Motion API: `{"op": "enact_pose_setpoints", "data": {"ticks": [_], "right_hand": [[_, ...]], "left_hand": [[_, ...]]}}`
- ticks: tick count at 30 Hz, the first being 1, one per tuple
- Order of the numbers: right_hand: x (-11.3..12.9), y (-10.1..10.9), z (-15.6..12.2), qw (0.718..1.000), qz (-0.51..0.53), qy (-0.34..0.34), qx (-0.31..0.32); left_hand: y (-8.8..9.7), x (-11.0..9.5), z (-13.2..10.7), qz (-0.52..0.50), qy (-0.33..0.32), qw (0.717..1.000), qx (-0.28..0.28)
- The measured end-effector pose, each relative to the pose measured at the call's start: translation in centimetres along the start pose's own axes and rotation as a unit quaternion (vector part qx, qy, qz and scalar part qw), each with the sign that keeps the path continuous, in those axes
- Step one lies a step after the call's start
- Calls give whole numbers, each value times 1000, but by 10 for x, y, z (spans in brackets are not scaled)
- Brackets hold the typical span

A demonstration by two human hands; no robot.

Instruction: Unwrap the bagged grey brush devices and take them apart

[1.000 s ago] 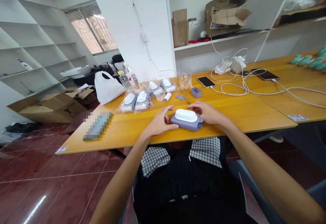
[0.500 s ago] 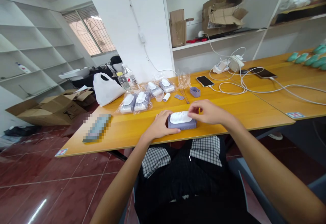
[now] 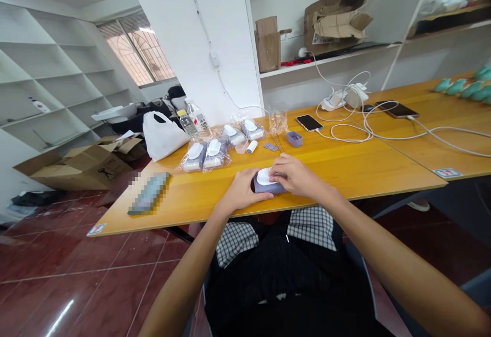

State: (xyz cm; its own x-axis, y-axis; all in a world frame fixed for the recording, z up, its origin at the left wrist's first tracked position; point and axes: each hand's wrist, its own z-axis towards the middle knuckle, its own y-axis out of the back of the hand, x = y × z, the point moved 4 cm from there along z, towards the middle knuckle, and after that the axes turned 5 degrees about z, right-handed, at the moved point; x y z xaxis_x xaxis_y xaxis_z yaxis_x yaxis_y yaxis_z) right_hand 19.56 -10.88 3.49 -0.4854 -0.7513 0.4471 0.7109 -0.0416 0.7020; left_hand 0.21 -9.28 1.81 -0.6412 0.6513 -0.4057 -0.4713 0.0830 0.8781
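Observation:
My hands are together at the front edge of the yellow wooden table. Between them sits a lavender silicone holder with a white oval bristle brush on top. My left hand presses against the holder's left side. My right hand lies over its right part, fingers curled onto the white brush, hiding most of it. Several similar white-and-lavender items in clear plastic bags lie just beyond my hands.
Behind my hands stand a white plastic bag, plastic bottles, a clear cup and a small lavender box. Phones and white charging cables lie to the right. A pixelated flat object lies at the left.
The holder's flat lavender end no longer shows, and the item looks narrower. My right hand has moved left over the brush, and my hands are closer together.

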Motion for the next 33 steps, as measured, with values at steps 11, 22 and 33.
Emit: {"op": "enact_pose_setpoints", "data": {"ticks": [11, 22, 33], "right_hand": [[-9, -1, -1, 998, 57, 25, -22], [-1, -18, -4, 986, -54, -98, -126], [11, -31, -2, 929, -30, -365, -50]], "left_hand": [[-3, -5, -3, 76, 35, 996, -24], [-11, 2, -2, 138, 104, 983, -60], [-2, -3, -2, -24, 15, 998, -57]]}}
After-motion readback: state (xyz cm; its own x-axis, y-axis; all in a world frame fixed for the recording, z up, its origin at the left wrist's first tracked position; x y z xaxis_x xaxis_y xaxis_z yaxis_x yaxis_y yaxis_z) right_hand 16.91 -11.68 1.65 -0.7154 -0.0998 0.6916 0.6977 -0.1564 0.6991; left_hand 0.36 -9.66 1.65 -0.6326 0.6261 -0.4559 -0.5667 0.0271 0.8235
